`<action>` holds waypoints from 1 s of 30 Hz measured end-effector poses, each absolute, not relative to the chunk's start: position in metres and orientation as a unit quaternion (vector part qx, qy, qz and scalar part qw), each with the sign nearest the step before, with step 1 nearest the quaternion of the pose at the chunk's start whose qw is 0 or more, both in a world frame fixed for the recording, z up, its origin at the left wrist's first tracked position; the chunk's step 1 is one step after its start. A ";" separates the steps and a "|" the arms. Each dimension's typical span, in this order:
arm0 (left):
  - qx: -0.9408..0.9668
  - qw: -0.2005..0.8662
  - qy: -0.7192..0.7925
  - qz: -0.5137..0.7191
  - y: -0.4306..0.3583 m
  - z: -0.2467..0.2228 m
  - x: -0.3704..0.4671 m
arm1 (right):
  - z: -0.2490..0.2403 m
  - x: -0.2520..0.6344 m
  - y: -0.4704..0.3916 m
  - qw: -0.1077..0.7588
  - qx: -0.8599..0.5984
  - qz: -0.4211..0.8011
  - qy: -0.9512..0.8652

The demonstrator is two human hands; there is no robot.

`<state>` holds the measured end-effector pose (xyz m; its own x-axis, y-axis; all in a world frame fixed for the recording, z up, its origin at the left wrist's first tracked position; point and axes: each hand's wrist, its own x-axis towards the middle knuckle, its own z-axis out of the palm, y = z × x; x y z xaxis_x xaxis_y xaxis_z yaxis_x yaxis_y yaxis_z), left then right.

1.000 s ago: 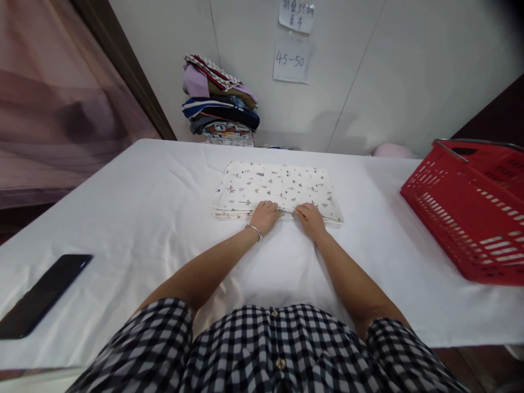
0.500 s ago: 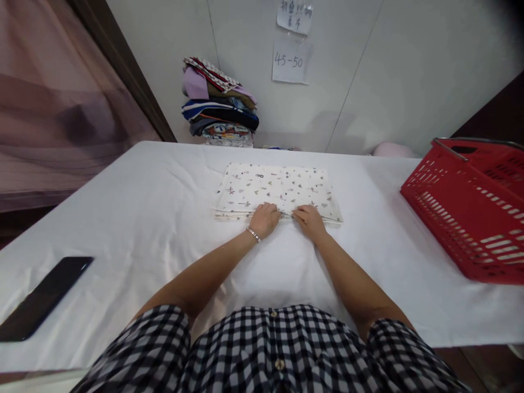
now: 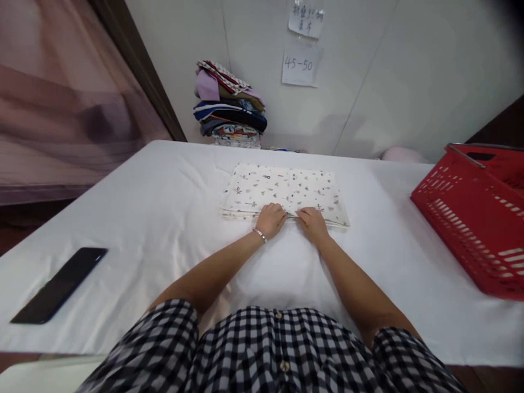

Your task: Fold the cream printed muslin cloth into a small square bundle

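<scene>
Over the white bench (image 3: 143,218) we stretch both arms (image 3: 213,270) forward, forearms slanting inward from wide-set elbows. Before us, the folded cloth (image 3: 282,188) lies flat on the bench, its long near edge facing us. Our left hand (image 3: 271,219) and right hand (image 3: 311,222) meet that edge near its middle, slightly apart, backs up, fingers curled, each pinching the layers. A bracelet (image 3: 260,236) circles our left wrist.
</scene>
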<state>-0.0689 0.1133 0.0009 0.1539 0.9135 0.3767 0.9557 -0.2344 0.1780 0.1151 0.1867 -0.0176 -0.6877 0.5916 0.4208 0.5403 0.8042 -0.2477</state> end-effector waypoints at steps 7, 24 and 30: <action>-0.760 0.111 -0.624 -0.142 0.107 -0.001 -0.075 | -0.019 0.119 0.188 0.266 -0.288 0.074 -0.917; -0.745 0.132 -0.642 -0.127 0.086 -0.004 -0.103 | -0.027 0.119 0.190 0.280 -0.269 0.034 -0.921; -0.718 0.098 -0.668 -0.167 0.074 -0.001 -0.123 | -0.025 0.122 0.187 0.284 -0.268 0.042 -0.920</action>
<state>-0.1228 0.0738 -0.0011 0.0514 0.9274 0.3705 0.9928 -0.0876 0.0816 0.1216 0.1871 -0.0248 -0.6947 0.5166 0.5004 0.4691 0.8529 -0.2293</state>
